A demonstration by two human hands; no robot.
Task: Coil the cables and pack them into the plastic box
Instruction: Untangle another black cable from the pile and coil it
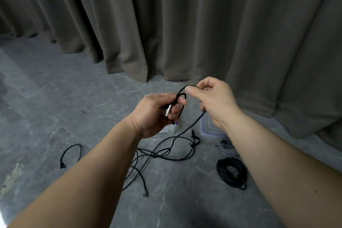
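Left hand [155, 114]: fingers curled round a metal plug [166, 112] and the first small loops of a black cable [182, 129]. Right hand [212, 102]: thumb and forefinger pinch the same cable just past the loop, other fingers curled around the strand as it drops to the floor [55, 98].

Cable in hand: only the first turns made; most of its length lies slack and tangled on the floor below the hands, ending in an angled plug [145, 193] nearest the camera.

Box [166, 131]: clear plastic, on the floor directly beneath the left hand, largely hidden by it; contents cannot be told. Lid [208, 127], blue-edged, lies just right of it under the right wrist.

Done, as judged: one black coil [232, 173] and one grey coil [227, 147], both on the floor right of the lid, not yet boxed. Left to do: finish this coil, coil a short black lead [71, 155] lying apart to the left, pack everything.

Also: a black strap [195, 140] near the lid; curtain [185, 24] behind.

Obstruction: slack crosses itself and may snag while winding.
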